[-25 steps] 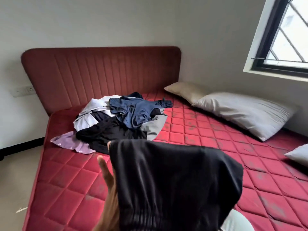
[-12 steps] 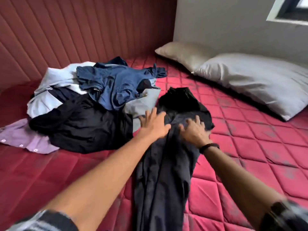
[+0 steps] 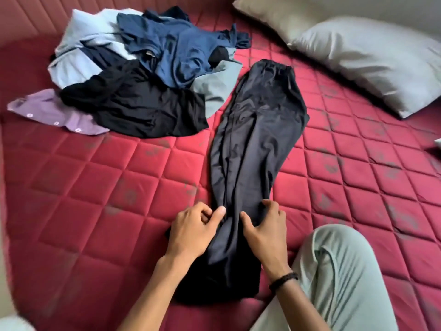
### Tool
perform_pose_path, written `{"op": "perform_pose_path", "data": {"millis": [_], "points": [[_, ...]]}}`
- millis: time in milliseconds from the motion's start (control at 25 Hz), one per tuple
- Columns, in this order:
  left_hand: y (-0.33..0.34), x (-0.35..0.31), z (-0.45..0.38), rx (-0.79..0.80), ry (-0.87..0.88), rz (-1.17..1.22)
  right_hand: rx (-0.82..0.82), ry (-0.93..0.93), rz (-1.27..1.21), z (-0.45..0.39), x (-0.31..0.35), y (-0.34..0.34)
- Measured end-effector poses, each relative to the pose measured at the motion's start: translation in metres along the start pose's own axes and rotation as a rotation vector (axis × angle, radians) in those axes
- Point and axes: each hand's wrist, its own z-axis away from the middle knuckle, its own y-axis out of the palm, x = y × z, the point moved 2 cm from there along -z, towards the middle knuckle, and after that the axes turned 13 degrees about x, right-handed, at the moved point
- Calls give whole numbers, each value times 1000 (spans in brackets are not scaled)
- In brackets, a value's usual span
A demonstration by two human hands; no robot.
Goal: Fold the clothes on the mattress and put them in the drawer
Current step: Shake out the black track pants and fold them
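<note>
Both hands had drawn back from the trousers' upper part to their lower legs | black trousers point(image 3: 253, 144) lay lengthwise on red quilted mattress point(image 3: 100, 187), waistband toward 12 o'clock | left hand point(image 3: 193, 231) and right hand point(image 3: 265, 229) each pinched the fabric | clothes pile point(image 3: 143, 75) at 10 o'clock, touching the trousers | pillows point(image 3: 367, 60) at 2 o'clock.

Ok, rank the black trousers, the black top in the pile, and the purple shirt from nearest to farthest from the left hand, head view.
1. black trousers: under the left hand, which grips them.
2. black top: beyond the hand, at the pile's near edge.
3. purple shirt: farthest, out at the pile's left end.
</note>
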Motion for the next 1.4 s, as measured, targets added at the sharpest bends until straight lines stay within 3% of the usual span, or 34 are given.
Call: {"op": "perform_pose_path", "data": {"millis": [120, 200, 280, 360, 440, 520, 560, 600, 680, 760, 840, 960, 1040, 1160, 1280, 1400], "points": [[-8, 19, 50, 348, -88, -26, 125, 187, -202, 51, -6, 12], [-24, 20, 77, 584, -37, 93, 266, 321, -591, 66, 4, 24], [-57, 15, 99, 585, -41, 400, 394, 303, -961, 74, 29, 24], [-96, 39, 112, 454, -146, 623, 486, 175, -1097, 82, 48, 14], [-118, 75, 127, 616, -249, 467, 548, 132, -889, 97, 39, 18], [-116, 113, 140, 812, -405, 57, 496, 138, -463, 114, 13, 24], [-111, 132, 137, 769, -433, -114, 424, 75, -313, 113, 9, 22], [-109, 139, 130, 582, -426, -209, 352, -36, -230, 97, 11, 21], [-108, 131, 114, 79, -293, -192, 271, -264, -138, 49, 43, 12], [-96, 98, 91, -176, -121, -142, 253, -434, 124, -17, 88, 8], [-77, 63, 69, -153, -113, -109, 305, -552, 418, -88, 121, 17], [-48, 44, 54, -67, -222, -229, 460, -548, 884, -163, 141, 33], [-42, 55, 53, -48, -260, -175, 550, -523, 1116, -186, 141, 41], [-52, 73, 63, -98, -180, 84, 529, -555, 1154, -193, 148, 40], [-74, 96, 67, -159, -214, 364, 324, -598, 988, -200, 171, 36], [-78, 120, 75, 30, -343, 196, 272, -563, 696, -195, 181, 40]]}}
